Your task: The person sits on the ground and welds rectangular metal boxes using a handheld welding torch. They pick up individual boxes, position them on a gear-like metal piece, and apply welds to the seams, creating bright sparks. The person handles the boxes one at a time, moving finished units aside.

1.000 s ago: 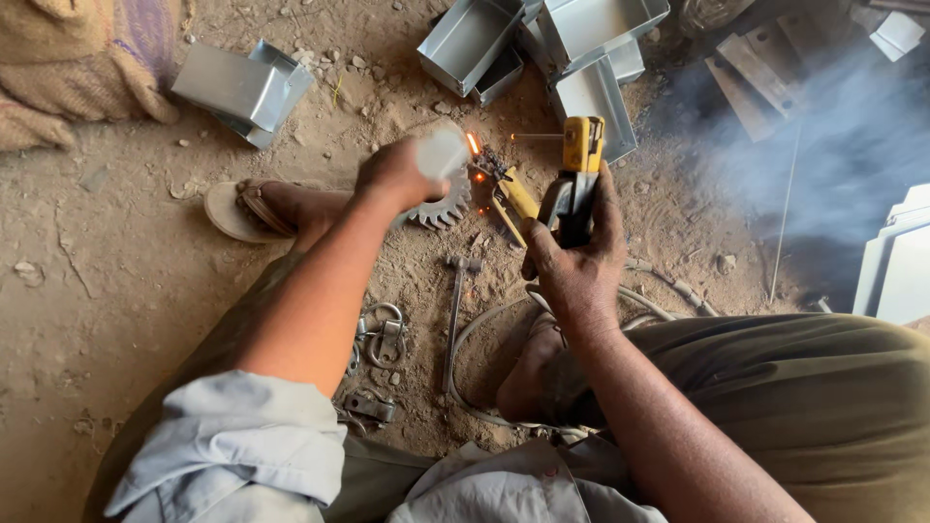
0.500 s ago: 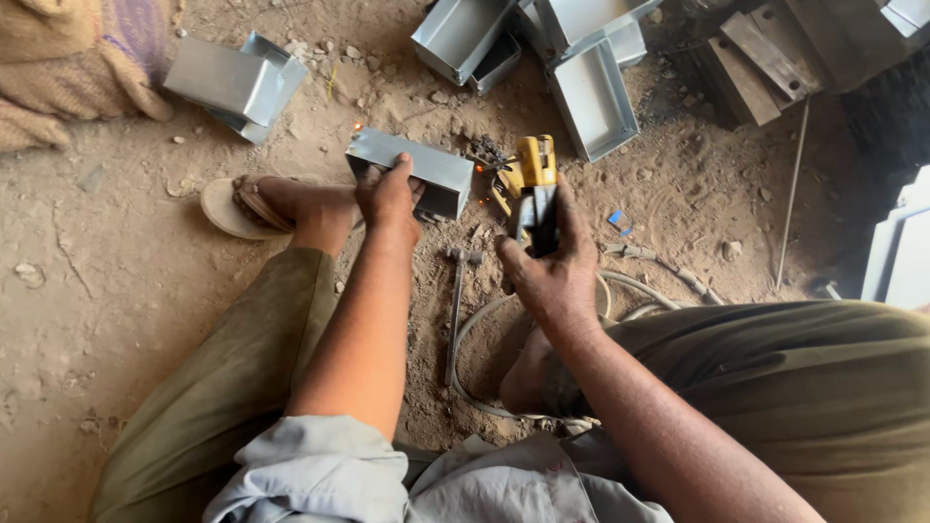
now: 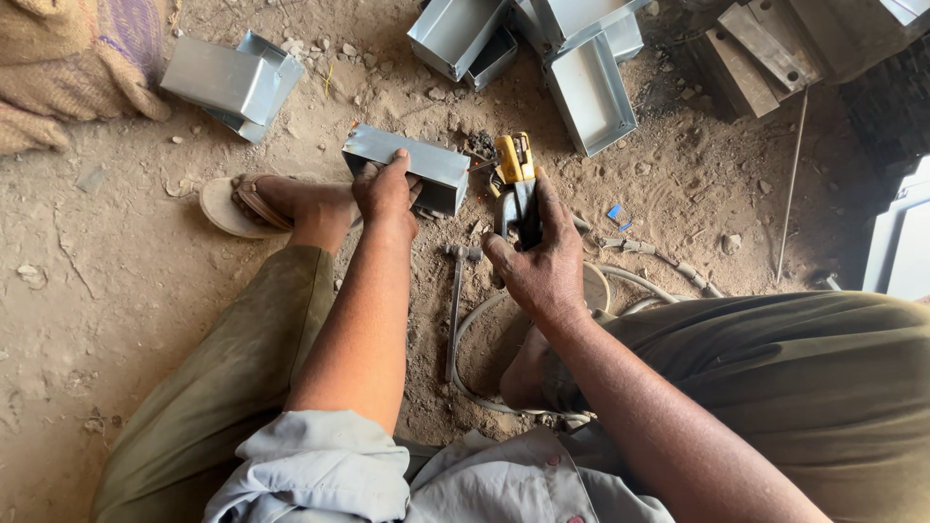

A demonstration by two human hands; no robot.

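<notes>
Dirt floor [image 3: 116, 291]: metal box [image 3: 407, 167] under left fingers [image 3: 387, 184] (gripped)

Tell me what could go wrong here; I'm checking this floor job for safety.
1. The left hand is bare on the grey metal box, right beside the tip of the yellow electrode holder gripped by the right hand: burns or cuts are likely.
2. The sandalled foot sits close to the box, exposed to sparks.
3. The cable loops round the legs and could snag.
</notes>
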